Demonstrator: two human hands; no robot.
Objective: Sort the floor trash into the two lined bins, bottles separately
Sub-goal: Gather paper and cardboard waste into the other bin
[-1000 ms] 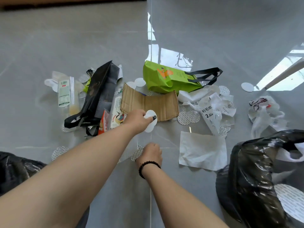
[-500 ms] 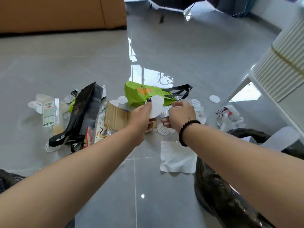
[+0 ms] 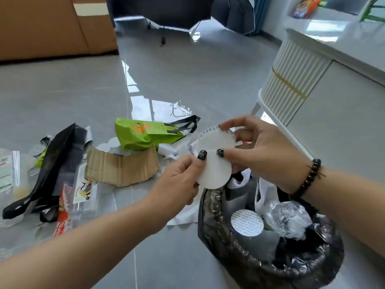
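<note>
My left hand [image 3: 180, 178] pinches a white round paper disc [image 3: 216, 174] between thumb and fingers. My right hand [image 3: 262, 151] pinches a second white disc [image 3: 216, 140], which overlaps the first one. Both discs hang just above the near rim of a black-lined bin [image 3: 212, 232] at the lower right. Inside the bin lie a printed round disc [image 3: 246, 223], crumpled clear plastic [image 3: 287, 217] and white bags.
Floor trash lies to the left: a corrugated cardboard piece [image 3: 120, 167], a green bag [image 3: 137, 134], a black bag [image 3: 54, 161], clear packets [image 3: 12, 174] and loose white discs [image 3: 110, 143]. A white ribbed cabinet [image 3: 291, 80] stands at the right, an orange sofa [image 3: 52, 28] far back left.
Both hands have lifted from the floor and swung right with the discs, from over the trash pile to above the black-lined bin. The view has turned right with them.
</note>
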